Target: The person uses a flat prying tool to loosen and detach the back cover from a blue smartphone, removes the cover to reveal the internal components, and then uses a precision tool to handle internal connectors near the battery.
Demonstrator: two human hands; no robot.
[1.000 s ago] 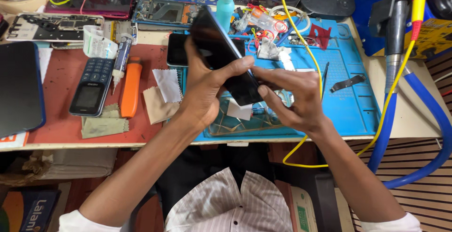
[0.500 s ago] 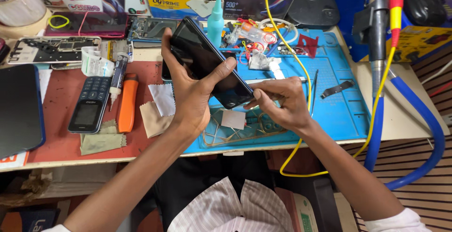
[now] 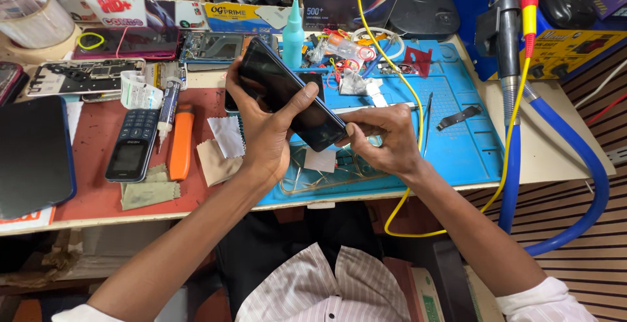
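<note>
Two hands are at work: the left hand [image 3: 264, 136] and the right hand [image 3: 382, 140], sharing one black smartphone [image 3: 290, 96]. One keypad phone [image 3: 132, 144] lies at the left, just beside one orange-handled tool [image 3: 180, 150]. One dark tablet [image 3: 32, 155] rests at the far left edge. Two opened phone bodies lie farther back: a pale one [image 3: 81, 77] and a dark one [image 3: 212, 46]. One teal squeeze bottle [image 3: 293, 34] stands far centre. One yellow cable [image 3: 405, 87] crosses one blue mat [image 3: 457, 152]. One blue hose [image 3: 581, 185] loops at the right.

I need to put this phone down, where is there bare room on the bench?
Bare blue mat lies right of the tweezers, around the small black bracket. The red mat holding the keypad phone is crowded.
</note>
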